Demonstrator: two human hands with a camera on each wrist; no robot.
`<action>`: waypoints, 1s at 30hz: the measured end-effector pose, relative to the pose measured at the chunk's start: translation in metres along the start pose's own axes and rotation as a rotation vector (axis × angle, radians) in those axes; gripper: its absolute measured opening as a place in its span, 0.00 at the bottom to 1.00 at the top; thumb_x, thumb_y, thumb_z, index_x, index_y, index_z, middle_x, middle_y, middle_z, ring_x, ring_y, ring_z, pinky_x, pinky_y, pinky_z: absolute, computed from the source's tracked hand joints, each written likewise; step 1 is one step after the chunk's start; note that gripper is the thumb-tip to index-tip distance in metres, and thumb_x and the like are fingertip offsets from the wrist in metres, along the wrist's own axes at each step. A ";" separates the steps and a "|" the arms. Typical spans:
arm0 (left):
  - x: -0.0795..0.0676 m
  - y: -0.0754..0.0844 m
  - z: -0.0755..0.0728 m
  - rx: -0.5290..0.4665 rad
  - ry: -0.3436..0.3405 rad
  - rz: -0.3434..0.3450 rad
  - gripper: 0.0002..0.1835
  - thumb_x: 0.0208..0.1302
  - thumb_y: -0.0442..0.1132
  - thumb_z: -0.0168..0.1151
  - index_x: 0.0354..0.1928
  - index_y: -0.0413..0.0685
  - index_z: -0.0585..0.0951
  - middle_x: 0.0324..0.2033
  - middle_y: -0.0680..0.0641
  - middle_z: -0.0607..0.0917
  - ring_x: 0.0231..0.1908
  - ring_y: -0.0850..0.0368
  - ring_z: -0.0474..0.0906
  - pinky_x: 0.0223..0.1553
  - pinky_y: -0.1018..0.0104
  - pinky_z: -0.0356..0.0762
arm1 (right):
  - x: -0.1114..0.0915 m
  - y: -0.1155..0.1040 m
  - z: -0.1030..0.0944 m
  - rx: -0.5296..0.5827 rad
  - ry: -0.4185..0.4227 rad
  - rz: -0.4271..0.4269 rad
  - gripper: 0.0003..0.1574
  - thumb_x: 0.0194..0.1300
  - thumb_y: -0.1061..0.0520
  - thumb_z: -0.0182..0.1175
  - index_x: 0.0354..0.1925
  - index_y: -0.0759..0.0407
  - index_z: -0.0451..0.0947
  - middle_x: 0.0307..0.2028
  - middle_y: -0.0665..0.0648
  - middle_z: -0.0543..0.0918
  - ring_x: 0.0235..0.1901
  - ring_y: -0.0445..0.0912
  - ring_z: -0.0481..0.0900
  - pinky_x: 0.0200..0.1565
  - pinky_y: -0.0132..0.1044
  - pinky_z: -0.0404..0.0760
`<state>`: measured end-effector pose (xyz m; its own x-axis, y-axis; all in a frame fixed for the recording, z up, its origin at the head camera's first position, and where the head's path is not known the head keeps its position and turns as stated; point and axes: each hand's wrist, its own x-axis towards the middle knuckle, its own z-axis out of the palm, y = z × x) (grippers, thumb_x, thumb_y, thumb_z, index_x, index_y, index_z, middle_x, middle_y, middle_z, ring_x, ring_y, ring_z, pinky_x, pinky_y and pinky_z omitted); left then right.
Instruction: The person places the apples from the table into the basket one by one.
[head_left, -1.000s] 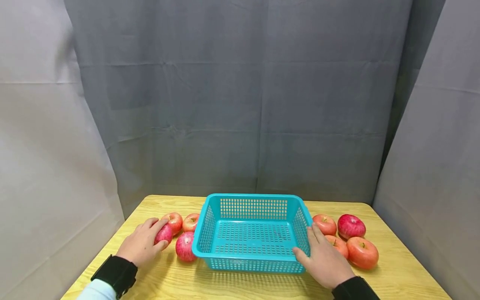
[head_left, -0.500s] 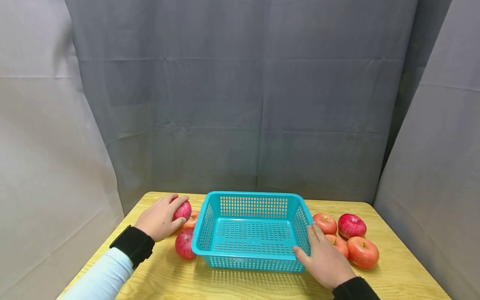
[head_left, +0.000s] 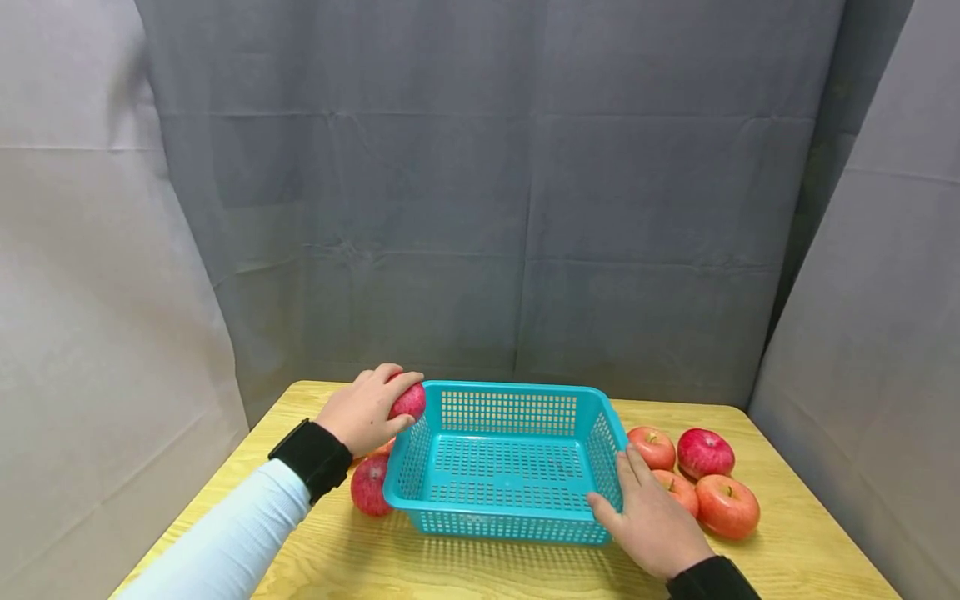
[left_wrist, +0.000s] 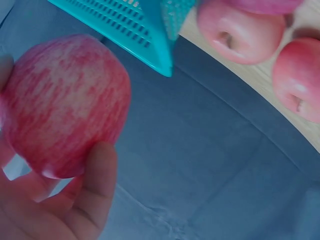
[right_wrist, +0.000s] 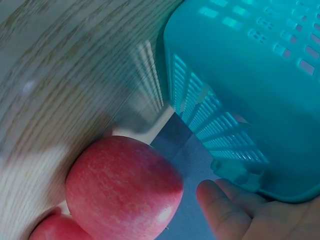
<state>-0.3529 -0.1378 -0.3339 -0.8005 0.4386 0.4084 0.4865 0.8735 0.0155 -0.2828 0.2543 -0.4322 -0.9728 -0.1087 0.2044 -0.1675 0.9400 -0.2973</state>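
My left hand (head_left: 363, 415) grips a red apple (head_left: 408, 402), raised at the back left corner of a turquoise plastic basket (head_left: 502, 510). In the left wrist view, fingers and thumb close around this streaked apple (left_wrist: 70, 105). My right hand (head_left: 656, 521) holds the basket's right rim, its thumb over the inner side and its fingers along the outside. The right wrist view has those fingers (right_wrist: 220, 205) just outside the basket wall (right_wrist: 240, 85). Inside the basket, the slotted floor shows bare.
Left of the basket, a dark red apple (head_left: 371, 485) stands on the wooden table (head_left: 487, 575), with others partly hidden behind the left arm. A group of several apples (head_left: 726, 506) sits close to the right hand. Grey cloth (head_left: 480, 208) hangs behind the table.
My left hand has lifted the red apple from the left group and carried it right and up to the basket's back left corner. The right hand keeps its place on the rim.
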 end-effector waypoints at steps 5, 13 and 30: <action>0.015 0.014 0.003 -0.017 0.014 0.042 0.36 0.50 0.51 0.72 0.63 0.59 0.71 0.54 0.46 0.73 0.48 0.48 0.70 0.37 0.52 0.83 | 0.000 0.003 0.001 0.004 -0.005 0.004 0.67 0.59 0.17 0.35 0.68 0.73 0.51 0.70 0.72 0.49 0.64 0.63 0.55 0.54 0.65 0.68; 0.034 0.039 0.010 -0.032 0.016 0.102 0.35 0.51 0.51 0.71 0.62 0.59 0.72 0.54 0.46 0.74 0.47 0.49 0.70 0.37 0.55 0.83 | -0.001 0.002 0.001 0.001 -0.001 -0.007 0.67 0.59 0.18 0.35 0.68 0.73 0.52 0.69 0.72 0.49 0.64 0.63 0.54 0.54 0.65 0.68; 0.074 0.083 0.034 -0.046 0.027 0.162 0.31 0.55 0.52 0.67 0.62 0.61 0.72 0.54 0.48 0.74 0.48 0.51 0.69 0.36 0.57 0.82 | -0.001 0.001 0.002 -0.009 0.019 -0.010 0.66 0.60 0.18 0.35 0.68 0.73 0.53 0.69 0.72 0.50 0.63 0.63 0.57 0.53 0.64 0.70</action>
<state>-0.3831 -0.0255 -0.3334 -0.7008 0.5664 0.4337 0.6244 0.7810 -0.0112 -0.2827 0.2545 -0.4347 -0.9680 -0.1120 0.2245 -0.1756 0.9416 -0.2872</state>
